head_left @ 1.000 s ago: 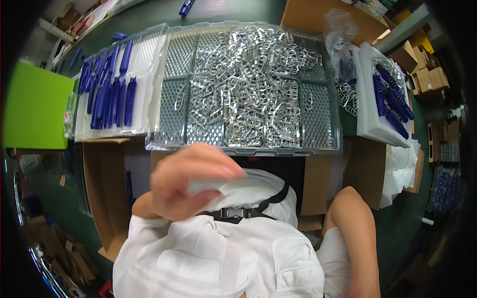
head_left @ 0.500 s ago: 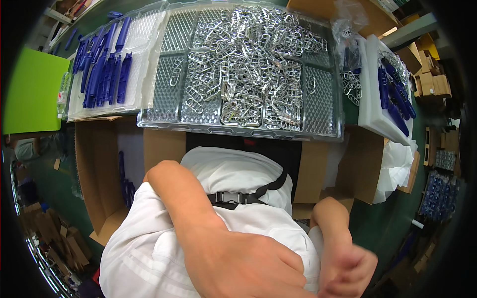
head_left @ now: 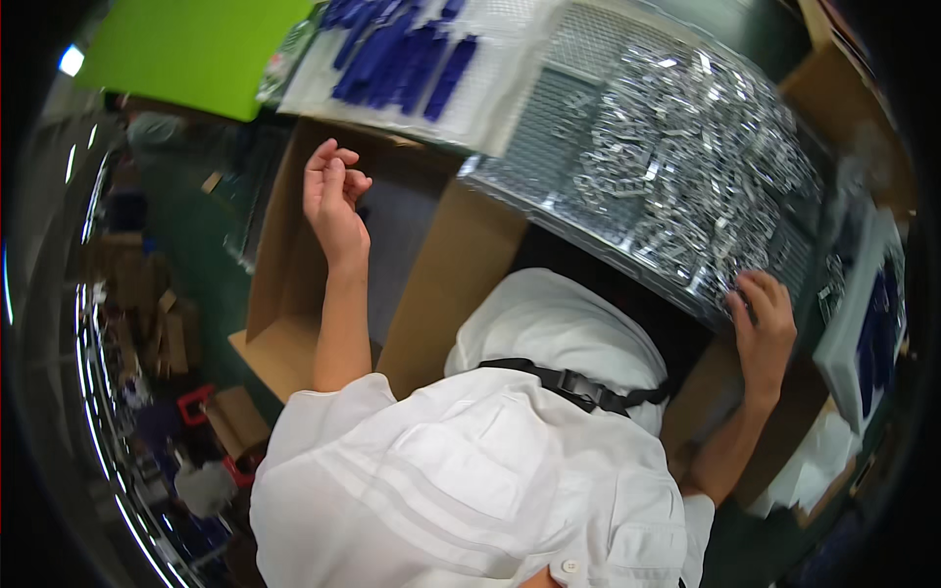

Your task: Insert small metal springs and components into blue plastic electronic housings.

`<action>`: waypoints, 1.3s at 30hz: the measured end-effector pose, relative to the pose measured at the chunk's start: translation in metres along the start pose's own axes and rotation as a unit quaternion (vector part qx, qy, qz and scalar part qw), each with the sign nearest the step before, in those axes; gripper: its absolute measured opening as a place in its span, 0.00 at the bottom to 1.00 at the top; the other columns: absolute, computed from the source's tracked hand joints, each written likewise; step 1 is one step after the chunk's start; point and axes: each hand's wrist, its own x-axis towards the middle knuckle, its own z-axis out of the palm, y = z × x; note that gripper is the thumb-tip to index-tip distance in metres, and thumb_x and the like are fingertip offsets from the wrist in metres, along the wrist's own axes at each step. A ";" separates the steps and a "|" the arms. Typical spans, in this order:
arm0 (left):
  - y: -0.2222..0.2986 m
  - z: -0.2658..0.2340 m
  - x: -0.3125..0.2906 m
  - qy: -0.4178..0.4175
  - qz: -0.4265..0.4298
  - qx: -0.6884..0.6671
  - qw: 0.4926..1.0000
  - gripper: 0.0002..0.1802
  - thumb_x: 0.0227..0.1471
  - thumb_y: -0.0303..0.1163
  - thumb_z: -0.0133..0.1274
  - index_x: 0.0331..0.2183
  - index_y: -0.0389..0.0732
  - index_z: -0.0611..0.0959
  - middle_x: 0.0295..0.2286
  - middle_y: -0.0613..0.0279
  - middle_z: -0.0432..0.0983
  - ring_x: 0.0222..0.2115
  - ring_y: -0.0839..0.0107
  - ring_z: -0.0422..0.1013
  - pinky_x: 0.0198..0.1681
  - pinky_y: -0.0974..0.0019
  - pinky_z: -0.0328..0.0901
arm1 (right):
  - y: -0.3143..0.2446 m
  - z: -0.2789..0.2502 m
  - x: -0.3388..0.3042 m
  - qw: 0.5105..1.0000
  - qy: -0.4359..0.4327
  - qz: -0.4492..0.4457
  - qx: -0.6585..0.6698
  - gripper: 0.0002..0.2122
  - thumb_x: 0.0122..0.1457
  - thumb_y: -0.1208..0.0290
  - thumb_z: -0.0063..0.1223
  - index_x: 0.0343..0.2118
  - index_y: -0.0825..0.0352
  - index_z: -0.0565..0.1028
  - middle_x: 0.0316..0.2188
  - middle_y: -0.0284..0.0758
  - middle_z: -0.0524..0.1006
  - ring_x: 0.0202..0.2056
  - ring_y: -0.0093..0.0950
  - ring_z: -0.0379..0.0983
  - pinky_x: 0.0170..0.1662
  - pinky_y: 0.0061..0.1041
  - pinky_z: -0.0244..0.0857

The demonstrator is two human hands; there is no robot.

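Observation:
My left hand [head_left: 336,211] is raised over the open cardboard box [head_left: 270,284] on the left, palm partly up. Its fingers are loosely bent and apart, with nothing visible in them. At the front right edge of the clear compartment tray [head_left: 549,211] is my right hand [head_left: 767,333]. Its thumb and fingers are apart and curved, close to the heap of small shiny metal loop-shaped pieces [head_left: 676,157]; blur hides whether the fingertips touch them. Long blue-purple plastic pieces [head_left: 402,64] lie on a white textured sheet [head_left: 495,78] beyond my left hand.
A bright green panel [head_left: 186,49] stands at the far left. White foam block [head_left: 843,323] and more blue-purple pieces [head_left: 879,323] are at the right, beside white wrapping [head_left: 814,461]. Another cardboard box [head_left: 853,88] sits at the far right. Cardboard flaps [head_left: 451,274] border the tray's front.
Both hands have moved from low near my body up to the work area, left over the box, right to the tray edge. The view has turned, so the tray now slants to the right.

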 end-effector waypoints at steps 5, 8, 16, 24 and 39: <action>-0.111 -0.241 -0.001 0.162 -0.194 0.245 0.936 0.13 0.69 0.32 0.50 0.50 0.41 0.82 0.35 0.64 0.84 0.25 0.79 0.73 0.28 0.73 0.66 | -0.018 0.000 0.010 0.994 -0.079 -0.021 -0.067 0.06 0.56 0.80 0.64 0.37 0.70 0.80 0.42 0.37 0.78 0.42 0.40 0.76 0.45 0.36 0.72; -0.175 -0.328 -0.058 0.067 -0.365 0.371 0.851 0.16 0.62 0.35 0.56 0.50 0.41 0.85 0.33 0.60 0.86 0.29 0.70 0.81 0.29 0.66 0.70 | -0.012 0.006 0.017 0.998 -0.053 -0.011 -0.026 0.06 0.57 0.82 0.62 0.37 0.71 0.78 0.42 0.39 0.79 0.44 0.40 0.76 0.47 0.35 0.72; -0.241 -0.372 -0.125 0.054 -0.259 0.709 0.653 0.30 0.51 0.31 0.58 0.57 0.44 0.80 0.56 0.45 0.74 0.57 0.44 0.71 0.59 0.45 0.67 | 0.031 0.002 -0.001 0.986 -0.010 0.161 0.045 0.10 0.72 0.74 0.53 0.51 0.71 0.79 0.44 0.35 0.81 0.43 0.22 0.77 0.48 0.23 0.71; -0.259 -0.386 -0.111 0.021 -0.223 0.791 0.570 0.32 0.47 0.35 0.63 0.56 0.42 0.79 0.55 0.44 0.74 0.56 0.42 0.71 0.58 0.45 0.69 | 0.073 -0.001 -0.001 0.961 -0.018 0.229 0.151 0.11 0.72 0.71 0.53 0.52 0.71 0.77 0.51 0.35 0.79 0.46 0.22 0.76 0.54 0.22 0.68; -0.159 -0.290 -0.093 0.159 -0.097 0.384 0.904 0.26 0.68 0.42 0.53 0.59 0.34 0.78 0.51 0.49 0.78 0.48 0.56 0.76 0.51 0.56 0.68 | -0.015 0.023 0.038 0.979 0.030 0.168 0.113 0.11 0.60 0.86 0.59 0.45 0.69 0.80 0.43 0.32 0.82 0.39 0.19 0.77 0.42 0.19 0.71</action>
